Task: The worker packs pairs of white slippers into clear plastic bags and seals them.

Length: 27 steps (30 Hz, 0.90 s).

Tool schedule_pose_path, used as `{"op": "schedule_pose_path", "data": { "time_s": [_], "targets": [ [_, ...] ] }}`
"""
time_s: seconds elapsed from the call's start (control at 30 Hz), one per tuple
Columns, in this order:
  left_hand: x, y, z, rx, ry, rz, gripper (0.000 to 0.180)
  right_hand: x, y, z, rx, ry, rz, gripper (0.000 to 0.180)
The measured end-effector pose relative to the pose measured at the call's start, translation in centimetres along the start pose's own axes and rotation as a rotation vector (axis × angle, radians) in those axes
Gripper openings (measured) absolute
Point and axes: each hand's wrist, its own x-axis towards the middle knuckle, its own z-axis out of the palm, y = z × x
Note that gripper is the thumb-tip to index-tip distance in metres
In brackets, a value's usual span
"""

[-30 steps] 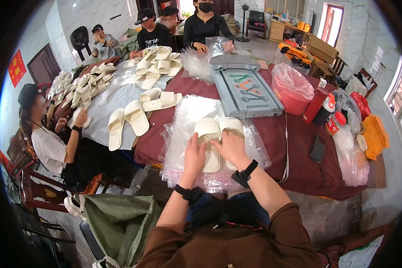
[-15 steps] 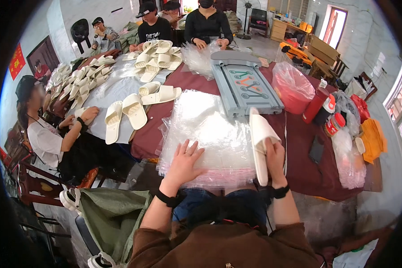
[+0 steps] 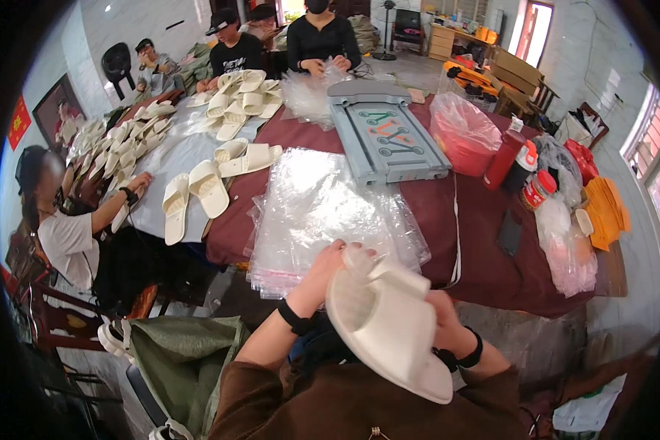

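A cream slide slipper [image 3: 389, 326] is tilted in front of my chest, close over my lap. My right hand [image 3: 445, 323] is closed on its right side, with the fingers partly hidden behind the strap. At the slipper's upper end my left hand [image 3: 331, 270] is curled against it, and a blurred whitish patch covers some fingertips. Just beyond my hands, a stack of clear plastic bags [image 3: 312, 198] with pink edges lies flat on the dark red tablecloth [image 3: 484, 249].
A grey plastic board [image 3: 389, 139] lies behind the bags. To the left are loose slippers [image 3: 207, 189] and a slipper pile [image 3: 235, 103]. On the right stand a pink bag-lined bin [image 3: 468, 139], bottles [image 3: 502, 158] and a phone [image 3: 510, 233]. Co-workers [image 3: 319, 44] sit around the table.
The slipper has come off the table's edge toward my chest and turned to show its footbed. My left hand has left the bags and moved to the slipper. The view has shifted slightly.
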Motion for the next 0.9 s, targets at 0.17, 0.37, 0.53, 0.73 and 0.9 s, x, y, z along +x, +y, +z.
{"op": "schedule_pose_path", "data": {
  "time_s": [0.17,0.37,0.53,0.73,0.9],
  "targets": [
    [-1.6,-0.7,-1.6,0.533,-0.015,0.182,0.050,0.3,5.1,0.8,-0.164,-0.031,0.152,0.028],
    [-6.8,-0.1,-4.0,0.568,0.164,-0.051,0.042,-0.8,7.6,2.7,-0.141,0.028,0.205,0.020],
    [-5.9,2.2,-6.2,0.251,0.135,-0.071,0.032,-1.8,7.3,2.6,-0.224,0.148,0.148,0.018],
    [-9.4,2.6,-9.7,-0.156,0.628,-0.378,0.035,-1.8,4.0,2.1,0.146,0.206,0.124,0.019],
    [-5.6,8.7,-8.5,0.062,1.062,-0.056,0.026,-3.4,3.1,1.1,0.168,0.260,0.015,0.022]
  ]
}}
